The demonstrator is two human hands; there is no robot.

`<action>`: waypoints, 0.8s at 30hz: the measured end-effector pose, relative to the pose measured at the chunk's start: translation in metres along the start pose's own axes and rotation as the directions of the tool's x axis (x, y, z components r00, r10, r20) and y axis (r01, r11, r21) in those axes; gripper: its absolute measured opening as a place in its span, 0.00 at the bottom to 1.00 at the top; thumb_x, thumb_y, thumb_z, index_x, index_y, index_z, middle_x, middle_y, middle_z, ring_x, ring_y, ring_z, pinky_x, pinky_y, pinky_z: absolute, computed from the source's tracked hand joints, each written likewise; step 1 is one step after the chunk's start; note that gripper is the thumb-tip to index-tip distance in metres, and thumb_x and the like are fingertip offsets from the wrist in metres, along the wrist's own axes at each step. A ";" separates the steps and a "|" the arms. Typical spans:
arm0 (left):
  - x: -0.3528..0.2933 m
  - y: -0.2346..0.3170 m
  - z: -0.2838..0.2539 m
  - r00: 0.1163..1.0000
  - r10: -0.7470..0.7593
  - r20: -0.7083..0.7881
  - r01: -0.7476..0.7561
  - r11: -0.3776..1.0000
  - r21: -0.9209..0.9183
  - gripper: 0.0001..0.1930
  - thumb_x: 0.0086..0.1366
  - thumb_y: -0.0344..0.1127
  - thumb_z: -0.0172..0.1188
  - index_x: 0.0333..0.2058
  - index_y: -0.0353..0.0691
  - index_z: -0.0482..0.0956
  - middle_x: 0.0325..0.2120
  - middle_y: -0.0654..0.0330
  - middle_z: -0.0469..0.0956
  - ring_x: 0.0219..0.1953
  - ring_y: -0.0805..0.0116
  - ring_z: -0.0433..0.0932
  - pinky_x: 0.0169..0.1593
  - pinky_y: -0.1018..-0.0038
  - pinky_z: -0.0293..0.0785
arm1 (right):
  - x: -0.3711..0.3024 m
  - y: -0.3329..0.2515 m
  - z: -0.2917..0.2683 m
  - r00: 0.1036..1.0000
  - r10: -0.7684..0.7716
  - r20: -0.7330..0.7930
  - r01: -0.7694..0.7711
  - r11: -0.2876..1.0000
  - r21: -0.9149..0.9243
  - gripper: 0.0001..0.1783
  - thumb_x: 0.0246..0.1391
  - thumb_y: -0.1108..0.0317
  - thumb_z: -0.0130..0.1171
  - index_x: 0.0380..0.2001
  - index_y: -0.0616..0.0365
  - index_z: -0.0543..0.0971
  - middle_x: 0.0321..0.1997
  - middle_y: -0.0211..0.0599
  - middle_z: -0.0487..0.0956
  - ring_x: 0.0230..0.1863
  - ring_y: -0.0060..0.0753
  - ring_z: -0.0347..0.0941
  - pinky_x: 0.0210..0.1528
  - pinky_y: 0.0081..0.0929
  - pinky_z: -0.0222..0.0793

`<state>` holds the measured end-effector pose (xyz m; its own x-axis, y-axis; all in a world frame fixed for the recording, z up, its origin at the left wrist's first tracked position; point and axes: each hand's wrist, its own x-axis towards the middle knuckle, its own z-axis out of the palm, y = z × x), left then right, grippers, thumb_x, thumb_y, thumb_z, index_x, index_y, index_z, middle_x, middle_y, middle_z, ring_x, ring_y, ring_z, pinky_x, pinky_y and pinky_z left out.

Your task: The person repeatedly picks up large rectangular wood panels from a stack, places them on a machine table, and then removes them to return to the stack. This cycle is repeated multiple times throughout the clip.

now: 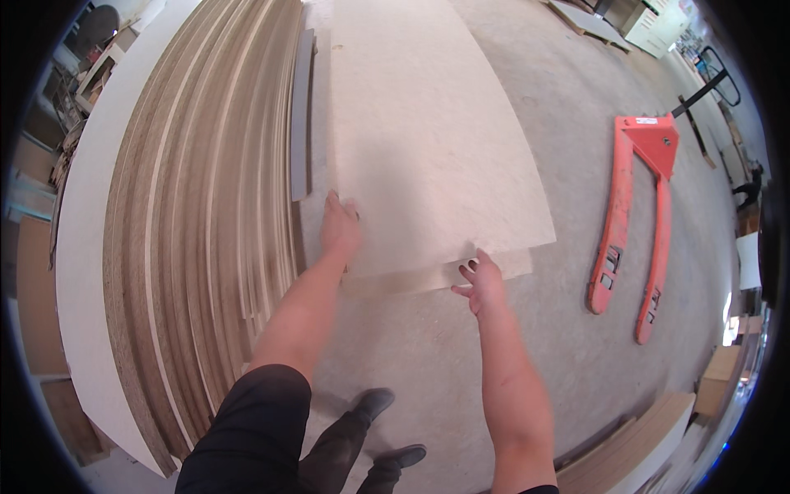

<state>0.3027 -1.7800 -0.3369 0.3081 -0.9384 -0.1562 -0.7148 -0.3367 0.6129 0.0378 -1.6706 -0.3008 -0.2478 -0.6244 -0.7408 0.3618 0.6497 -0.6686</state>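
Note:
A large pale board (428,140) lies ahead of me, its near edge slightly raised above another pale sheet (514,265) under it. My left hand (340,228) is at the board's near left corner, closed around its edge; some fingers are hidden and slightly blurred. At the near edge, right of the middle, is my right hand (483,284). Its fingers are spread and bent, one fingertip close to or touching the board's edge; I cannot tell which. Nothing is gripped in the right hand.
A long row of wooden panels (189,206) stands on edge at my left, with a grey strip (303,123) beside it. A red pallet jack (646,136) is on the concrete floor (568,313) to the right. More boards (650,445) lie at the lower right.

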 end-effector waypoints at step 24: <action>-0.284 -0.171 0.059 0.526 0.615 0.588 -0.791 0.608 0.072 0.19 0.70 0.34 0.51 0.53 0.26 0.71 0.51 0.39 0.72 0.54 0.42 0.71 0.60 0.54 0.66 | -0.794 0.656 -0.106 0.294 0.805 -0.516 -0.955 0.226 -0.192 0.18 0.57 0.63 0.50 0.44 0.53 0.85 0.49 0.45 0.83 0.52 0.51 0.79 0.54 0.44 0.75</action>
<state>0.3000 -1.4603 -0.4427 -0.6460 -0.7463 -0.1606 -0.7236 0.5317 0.4401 0.3771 -0.7025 -0.1582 -0.2454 0.5628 -0.7893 0.1464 0.8264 0.5437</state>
